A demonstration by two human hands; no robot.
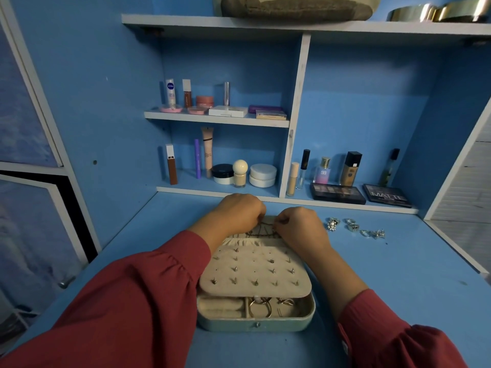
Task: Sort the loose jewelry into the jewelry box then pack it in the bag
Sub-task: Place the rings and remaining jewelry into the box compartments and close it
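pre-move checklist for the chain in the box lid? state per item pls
1. Jewelry box open and flat on the desk: ok.
2. Chain held at both ends: left hand and right hand both have fingers curled at it; cannot tell if each grip is firm.
3. Chain seated on the lid's hooks: cannot tell, the hands hide its ends.
4. Stud panel clear of the chain: ok, it lies flat over the tray, nearer the person than the chain.
5. Loose silver pieces sorted: not ok, they lie on the desk to the right of the box.
6. Bag for packing in view: cannot tell.
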